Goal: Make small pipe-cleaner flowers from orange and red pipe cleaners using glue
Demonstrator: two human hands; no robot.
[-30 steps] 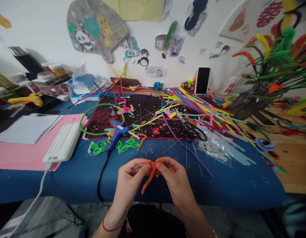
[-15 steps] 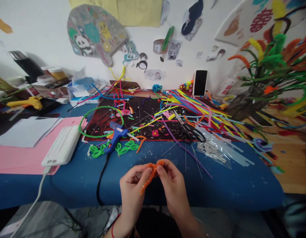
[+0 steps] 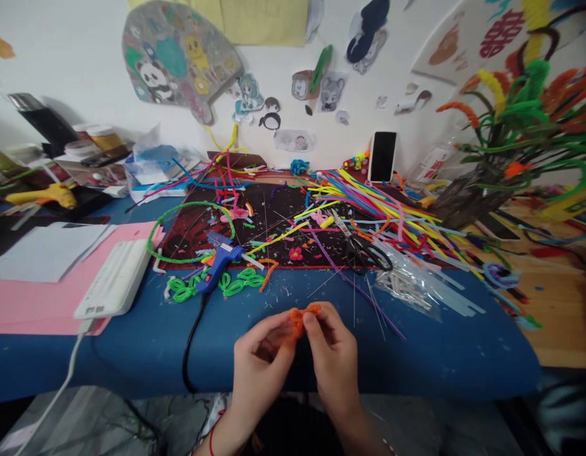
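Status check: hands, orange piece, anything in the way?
Left hand, right hand: both pinching orange pipe cleaner. It's bunched up, partly hidden. Blue glue gun and scissors lie beyond, touching neither hand.

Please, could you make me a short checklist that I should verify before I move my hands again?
1. Orange pipe cleaner held between left hand and right hand: ok.
2. Blue glue gun lying apart from both hands: ok.
3. Glue gun cool: cannot tell.
4. Black-handled scissors in sight, not touching the hands: ok.
5. Dark mat free of scraps: not ok, small colored bits are scattered on it.
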